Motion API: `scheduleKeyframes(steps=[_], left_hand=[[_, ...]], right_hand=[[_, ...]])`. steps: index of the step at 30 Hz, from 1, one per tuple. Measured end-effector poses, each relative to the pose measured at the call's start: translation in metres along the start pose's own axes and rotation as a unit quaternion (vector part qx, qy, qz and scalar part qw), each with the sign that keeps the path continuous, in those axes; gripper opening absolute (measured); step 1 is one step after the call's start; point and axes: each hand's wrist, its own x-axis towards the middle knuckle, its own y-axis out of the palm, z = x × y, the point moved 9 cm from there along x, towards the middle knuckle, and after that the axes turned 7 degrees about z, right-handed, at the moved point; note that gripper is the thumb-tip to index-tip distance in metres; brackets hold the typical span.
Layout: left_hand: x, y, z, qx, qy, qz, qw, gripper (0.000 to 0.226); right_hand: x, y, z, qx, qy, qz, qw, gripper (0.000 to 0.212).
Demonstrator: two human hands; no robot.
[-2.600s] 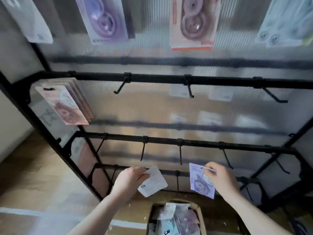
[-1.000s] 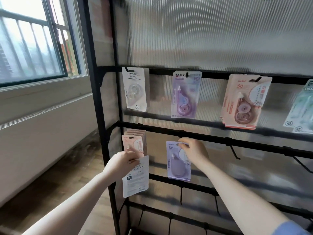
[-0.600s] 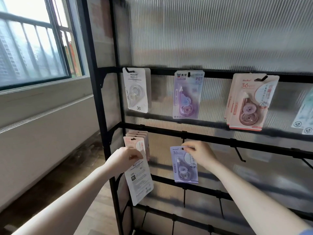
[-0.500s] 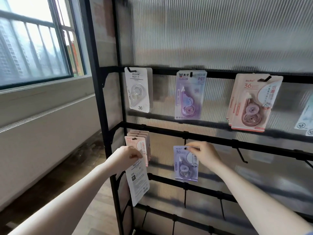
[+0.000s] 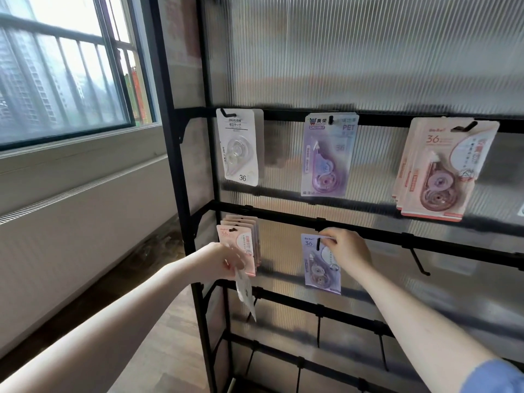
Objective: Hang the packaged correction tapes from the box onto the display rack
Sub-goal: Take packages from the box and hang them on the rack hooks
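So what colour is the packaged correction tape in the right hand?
Pale purple packaged correction tape, head view.

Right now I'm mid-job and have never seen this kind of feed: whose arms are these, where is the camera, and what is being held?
There is no machine: a person wears one camera on the head, looking forward and down. The right hand pinches the top of a purple correction tape pack at a hook on the black display rack, middle rail. The left hand holds a white pack, seen edge-on, hanging below it. Beside it hangs a stack of pink packs. The top rail carries a white pack, a purple one and pink ones.
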Motion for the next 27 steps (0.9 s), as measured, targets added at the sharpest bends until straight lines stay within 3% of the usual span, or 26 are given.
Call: scheduleKeyframes(steps=[3, 7, 11, 16, 20, 24, 27], left_hand=[[0.001, -0.014, -0.003, -0.01, -0.006, -0.026, 1.0, 0.012], [0.002, -0.034, -0.009, 0.02, -0.018, -0.074, 0.997, 0.017], [0.002, -0.048, -0.032, -0.005, 0.051, -0.104, 0.993, 0.012], [0.004, -0.053, -0.048, -0.033, 0.096, -0.097, 0.99, 0.018], [0.01, -0.053, -0.051, -0.002, 0.098, -0.093, 0.991, 0.036], [0.011, -0.056, -0.051, 0.033, 0.093, -0.079, 0.992, 0.013], [0.01, -0.069, -0.048, 0.036, 0.084, -0.092, 0.992, 0.013]], right_hand=[[0.001, -0.001, 0.001, -0.016, 0.005, -0.015, 1.0, 0.022], [0.004, -0.002, 0.001, -0.035, 0.014, -0.024, 0.999, 0.022], [0.007, -0.004, 0.001, -0.05, 0.032, -0.036, 0.998, 0.022], [0.01, -0.004, -0.001, -0.063, 0.045, -0.046, 0.996, 0.024], [0.01, -0.004, -0.003, -0.066, 0.046, -0.042, 0.996, 0.024], [0.006, -0.011, -0.002, -0.071, 0.038, -0.049, 0.996, 0.027], [0.001, -0.023, 0.004, -0.071, 0.012, -0.074, 0.995, 0.026]])
